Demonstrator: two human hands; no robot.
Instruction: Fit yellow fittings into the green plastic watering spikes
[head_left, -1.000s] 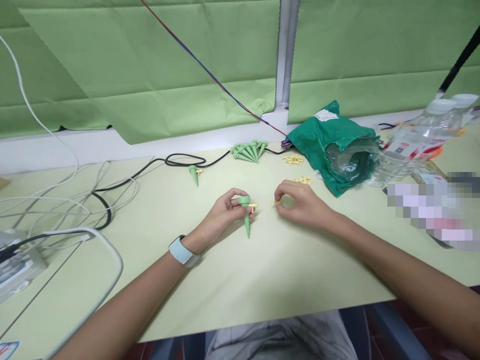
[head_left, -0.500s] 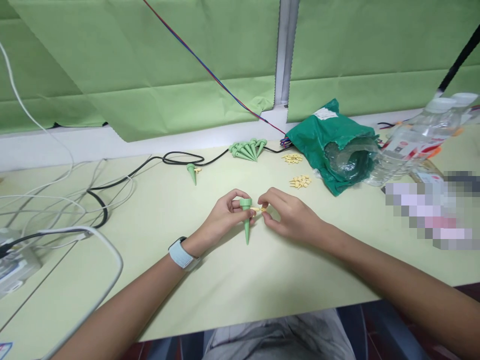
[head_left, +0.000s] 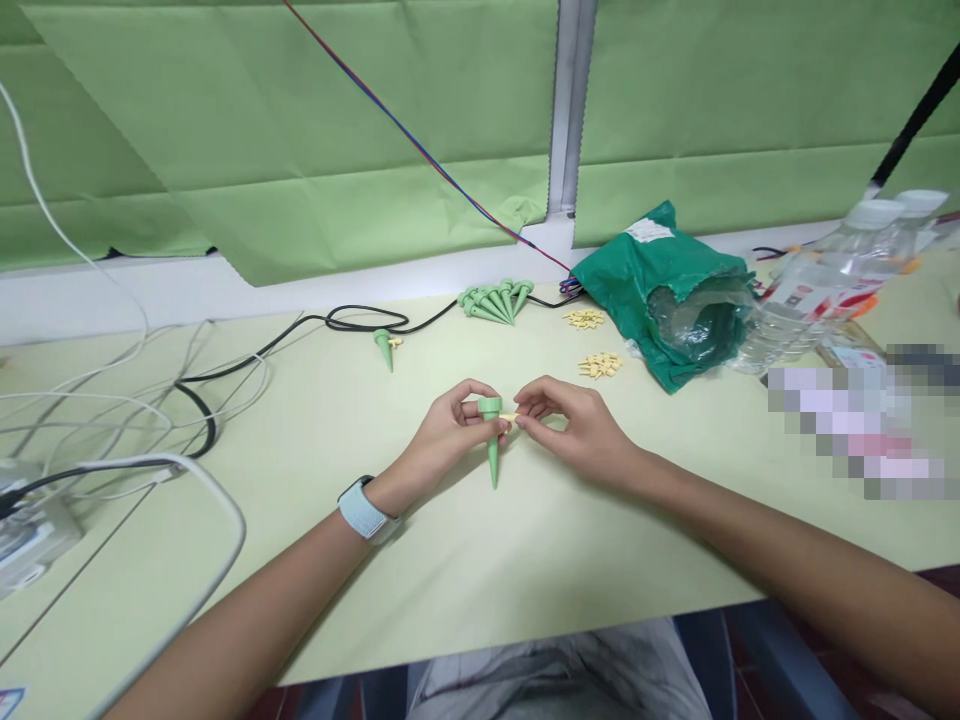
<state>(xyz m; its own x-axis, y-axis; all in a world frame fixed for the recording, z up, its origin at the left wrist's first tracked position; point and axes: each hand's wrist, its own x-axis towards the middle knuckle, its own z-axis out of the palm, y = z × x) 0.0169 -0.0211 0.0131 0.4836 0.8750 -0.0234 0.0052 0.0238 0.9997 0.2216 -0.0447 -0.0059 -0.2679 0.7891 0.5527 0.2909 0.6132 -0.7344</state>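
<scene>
My left hand (head_left: 457,425) is closed around a green plastic spike (head_left: 493,455), cap up and point down, just above the table. A small pale-yellow plastic piece (head_left: 508,418) sticks out from the spike's right side. Thumb and fingers of my right hand (head_left: 566,420) pinch the outer end of that piece and hide part of it. Farther back lie a pile of green spikes (head_left: 496,300) and two small heaps of yellow pieces, a nearer heap (head_left: 600,365) and a farther heap (head_left: 583,319). One more spike (head_left: 384,350) lies to the left with yellow bits beside it.
A torn green plastic bag (head_left: 667,300) stands at the back right, beside clear water bottles (head_left: 817,270). Black cable (head_left: 367,318) runs along the back. White cables (head_left: 225,500) and a power strip (head_left: 37,530) take up the left side. The table's front edge is near my lap.
My right hand has moved slightly left, and its fingers have closed in along the yellow piece toward the spike. My left hand and the spike stay almost where they were.
</scene>
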